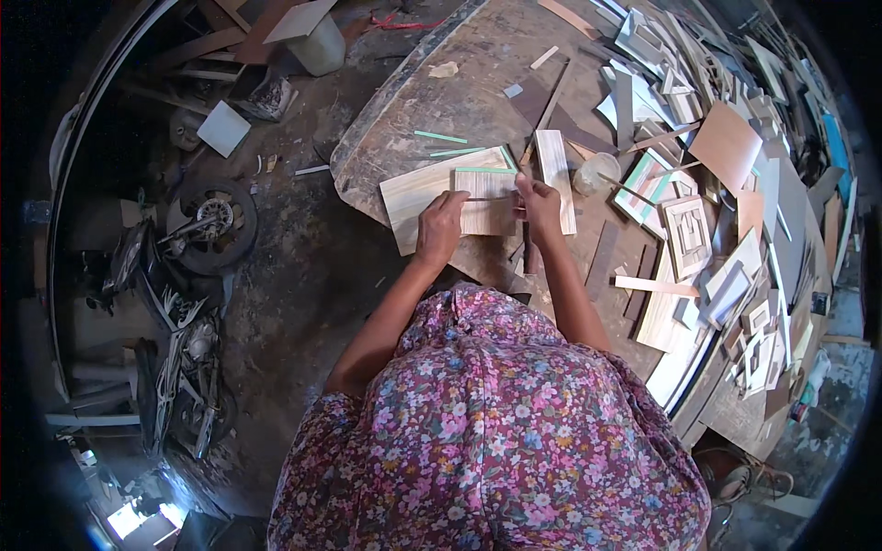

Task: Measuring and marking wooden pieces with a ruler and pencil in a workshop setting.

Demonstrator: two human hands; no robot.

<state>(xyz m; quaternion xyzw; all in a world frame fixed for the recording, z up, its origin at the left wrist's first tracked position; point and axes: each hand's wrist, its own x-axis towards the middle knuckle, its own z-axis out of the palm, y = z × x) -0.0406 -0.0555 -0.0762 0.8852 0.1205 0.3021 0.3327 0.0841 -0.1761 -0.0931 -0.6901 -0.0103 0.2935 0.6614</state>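
Note:
Between my left hand (442, 224) and my right hand (537, 206) runs a thin dark strip (490, 200), pinched at both ends by the fingers. It lies over a small pale wooden board (488, 224), whose far edge carries a green strip (484, 170). Beneath that board is a larger pale wooden board (406, 196), turned at an angle. Another green strip (508, 158) slants near its far right corner, and two more, one of them a green strip (441, 137), lie beyond. A narrow pale board (555, 180) rests right of my right hand.
A round pot (597, 173) with a stick across it stands to the right. Small wooden frames (687, 237), boards and offcuts are heaped along the worktable's right side. A brush (529, 150) lies past my right hand. Motorcycle parts (200, 344) are on the floor at left.

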